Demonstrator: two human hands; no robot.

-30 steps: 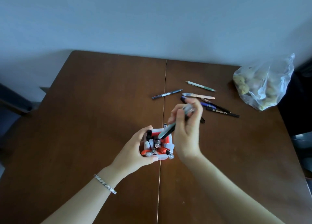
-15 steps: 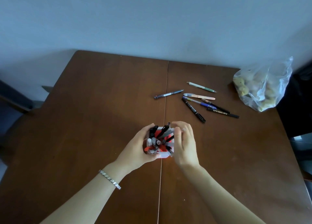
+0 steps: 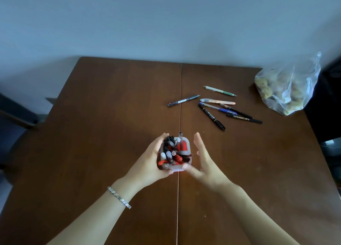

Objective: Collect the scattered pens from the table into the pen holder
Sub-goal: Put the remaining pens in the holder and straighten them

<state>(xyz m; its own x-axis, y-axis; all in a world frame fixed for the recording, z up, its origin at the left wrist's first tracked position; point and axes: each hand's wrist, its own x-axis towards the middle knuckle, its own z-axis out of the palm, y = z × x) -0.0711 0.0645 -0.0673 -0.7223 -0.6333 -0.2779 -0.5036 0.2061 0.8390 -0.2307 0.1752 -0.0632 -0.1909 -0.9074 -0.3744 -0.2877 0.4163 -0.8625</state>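
Meanwhile, a clear plastic bag [image 3: 289, 86] sits at the right edge of the brown table [image 3: 92, 134]. Centre frame, the left hand [image 3: 150, 163] grips a pen holder [image 3: 176, 168] crammed with upright pens; the right hand [image 3: 204, 163] hovers open beside it. Loose pens [image 3: 212, 116] lie upper right, mostly pointing left-right.

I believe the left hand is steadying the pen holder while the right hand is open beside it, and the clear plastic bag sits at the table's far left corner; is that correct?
Not quite: the head view shows the clear plastic bag at the table's far right corner. The rest holds: the left hand steadies the pen holder and the right hand is open beside it.
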